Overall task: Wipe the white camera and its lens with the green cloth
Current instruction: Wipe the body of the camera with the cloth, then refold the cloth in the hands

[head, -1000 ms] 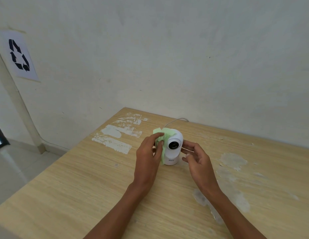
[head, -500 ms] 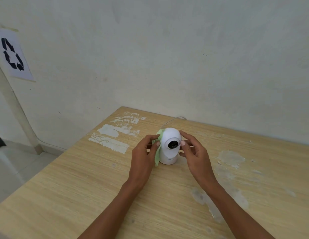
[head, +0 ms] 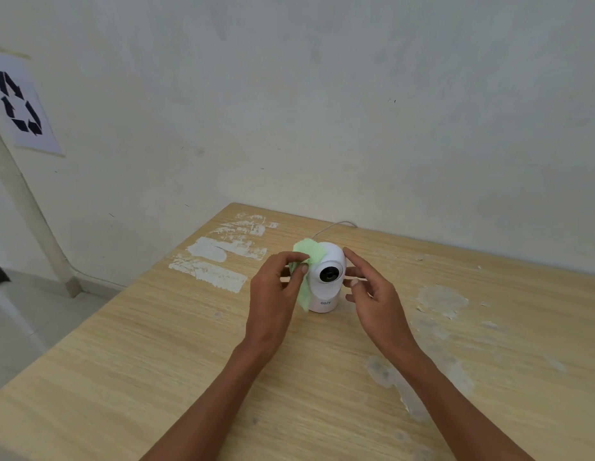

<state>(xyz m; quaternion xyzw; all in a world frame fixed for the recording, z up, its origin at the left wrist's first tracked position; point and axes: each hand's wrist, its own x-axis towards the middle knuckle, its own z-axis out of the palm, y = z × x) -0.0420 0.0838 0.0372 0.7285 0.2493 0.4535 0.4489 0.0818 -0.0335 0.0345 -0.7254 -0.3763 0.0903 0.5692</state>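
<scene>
While the left hand [head: 272, 291] pinches the green cloth [head: 306, 261], now slid back up over the crown of the white camera [head: 326, 281] on the table [head: 156, 361], the spread right hand [head: 372, 294] has loosened beside it, leaving the lens [head: 330, 273] seemingly unwiped.

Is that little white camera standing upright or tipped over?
Upright: the white camera stands on its base on the table, lens facing forward.

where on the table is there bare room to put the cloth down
Bare table lies near the front edge, left of the left hand, and right of the right hand. It is crowded around the white camera, green cloth and cable.
</scene>
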